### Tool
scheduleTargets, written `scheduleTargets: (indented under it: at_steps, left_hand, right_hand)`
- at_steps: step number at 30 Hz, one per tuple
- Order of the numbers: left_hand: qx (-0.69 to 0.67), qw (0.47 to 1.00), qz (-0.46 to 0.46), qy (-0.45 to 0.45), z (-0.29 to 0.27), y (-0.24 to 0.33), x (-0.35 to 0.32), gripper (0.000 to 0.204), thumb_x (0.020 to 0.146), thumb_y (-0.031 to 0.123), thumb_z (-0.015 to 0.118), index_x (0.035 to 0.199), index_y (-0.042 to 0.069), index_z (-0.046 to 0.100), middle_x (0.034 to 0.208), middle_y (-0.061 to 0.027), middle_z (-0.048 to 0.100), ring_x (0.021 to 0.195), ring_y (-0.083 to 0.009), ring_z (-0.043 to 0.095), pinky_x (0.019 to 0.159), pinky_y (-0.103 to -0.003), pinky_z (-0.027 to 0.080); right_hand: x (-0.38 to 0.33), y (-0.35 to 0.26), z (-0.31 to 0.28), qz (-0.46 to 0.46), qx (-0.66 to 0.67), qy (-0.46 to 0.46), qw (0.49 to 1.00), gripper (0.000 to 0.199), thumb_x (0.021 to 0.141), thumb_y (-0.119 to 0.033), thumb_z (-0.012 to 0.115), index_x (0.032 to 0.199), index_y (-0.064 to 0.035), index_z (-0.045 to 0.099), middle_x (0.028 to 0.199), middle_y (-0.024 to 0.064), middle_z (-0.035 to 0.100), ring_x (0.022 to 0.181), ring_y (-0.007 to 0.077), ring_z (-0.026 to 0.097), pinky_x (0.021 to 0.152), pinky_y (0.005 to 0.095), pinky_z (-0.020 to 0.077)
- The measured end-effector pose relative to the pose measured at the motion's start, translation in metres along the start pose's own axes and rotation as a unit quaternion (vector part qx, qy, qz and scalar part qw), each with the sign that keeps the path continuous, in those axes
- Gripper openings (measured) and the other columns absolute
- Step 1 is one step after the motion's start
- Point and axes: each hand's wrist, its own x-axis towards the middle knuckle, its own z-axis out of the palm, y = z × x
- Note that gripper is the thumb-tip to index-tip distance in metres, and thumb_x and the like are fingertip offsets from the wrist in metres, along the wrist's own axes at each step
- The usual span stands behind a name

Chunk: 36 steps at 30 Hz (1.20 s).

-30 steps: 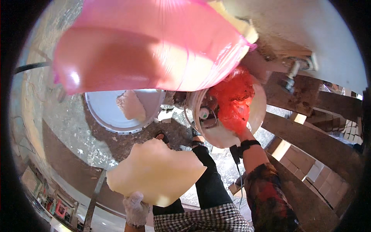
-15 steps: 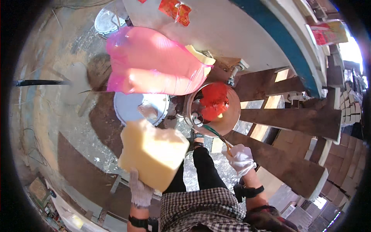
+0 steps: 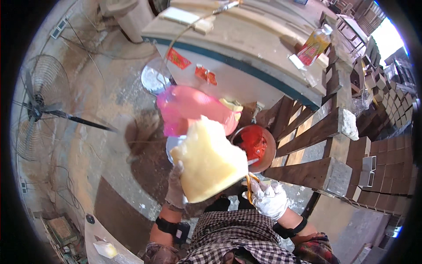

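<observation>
My left hand [image 3: 175, 188], in a pale glove, grips the lower left edge of a thick yellow foam block [image 3: 209, 163]. The foam has a ragged, torn upper edge and is held up in front of me. In my white-gloved right hand [image 3: 270, 200] is a thin tool with an orange-yellow looped handle [image 3: 249, 187]. Its handle is close to the foam's lower right corner; I cannot see its far end or tell its exact kind. Behind the foam's right side stands an open bucket [image 3: 271, 154] with something bright red inside.
A pink plastic bag [image 3: 189, 103] with pale foam at its mouth lies beyond, over a partly hidden white bucket [image 3: 170, 149]. A bench [image 3: 246, 37] carries a bottle [image 3: 314, 44]. Wooden beams [image 3: 303, 172] jut out at right; a standing fan [image 3: 39, 105] is at left.
My view has tilted up, bringing the bench top and fan into sight. The foam block has moved up and right, nearer the tool in my right hand, and covers more of the white bucket.
</observation>
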Motion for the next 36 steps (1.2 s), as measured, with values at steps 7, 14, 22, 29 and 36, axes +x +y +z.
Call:
scheduleTargets:
  at_steps: [7,14,22,29,36]
  left_hand:
    - [0.059,0.998,0.011,-0.004,0.022,-0.025,-0.042,0.081,0.084,0.054,0.060,0.143,0.005,0.031,0.140,-0.0128,0.043,0.126,-0.0287,0.045,0.103,-0.045,0.040]
    - [0.037,0.997,0.058,-0.031,-0.018,-0.009,-0.087,0.077,0.086,0.053,0.056,0.142,0.005,0.032,0.139,-0.0125,0.044,0.125,-0.0290,0.046,0.103,-0.045,0.040]
    - [0.073,0.994,0.079,-0.033,-0.022,0.003,-0.114,0.072,0.089,0.051,0.054,0.141,0.005,0.034,0.137,-0.0121,0.045,0.123,-0.0287,0.047,0.102,-0.044,0.041]
    - [0.071,0.993,0.074,-0.060,-0.018,-0.008,-0.115,0.068,0.091,0.049,0.051,0.140,0.005,0.035,0.136,-0.0118,0.047,0.121,-0.0284,0.049,0.102,-0.044,0.042]
    - [0.088,0.987,0.065,-0.116,0.014,-0.002,-0.100,0.064,0.093,0.048,0.049,0.138,0.005,0.036,0.134,-0.0115,0.048,0.119,-0.0282,0.050,0.101,-0.043,0.043]
  right_hand:
    - [0.034,-0.030,0.003,0.076,0.180,-0.017,0.981,0.033,0.077,-0.019,0.059,0.100,0.0054,0.059,0.069,0.0126,0.050,0.059,0.0253,0.049,0.050,0.0385,0.0380]
    - [0.061,-0.071,-0.016,0.102,0.272,-0.041,0.956,0.054,0.076,-0.022,0.064,0.117,0.0102,0.052,0.119,0.0266,0.054,0.068,0.0289,0.056,0.054,0.0403,0.0463]
    - [0.091,-0.097,-0.016,0.230,0.882,-0.037,0.409,0.054,0.086,-0.002,0.065,0.135,-0.0026,0.043,0.118,0.0022,0.057,0.107,0.0115,0.053,0.094,0.0296,0.0438]
    - [0.101,-0.107,-0.023,0.280,0.926,0.028,0.251,0.037,0.082,0.005,0.067,0.115,-0.0052,0.054,0.101,0.0032,0.062,0.088,0.0147,0.061,0.080,0.0290,0.0502]
    - [0.106,-0.118,0.012,0.394,0.803,0.037,0.447,0.044,0.081,0.000,0.069,0.119,-0.0058,0.048,0.103,0.0041,0.061,0.089,0.0121,0.059,0.076,0.0280,0.0520]
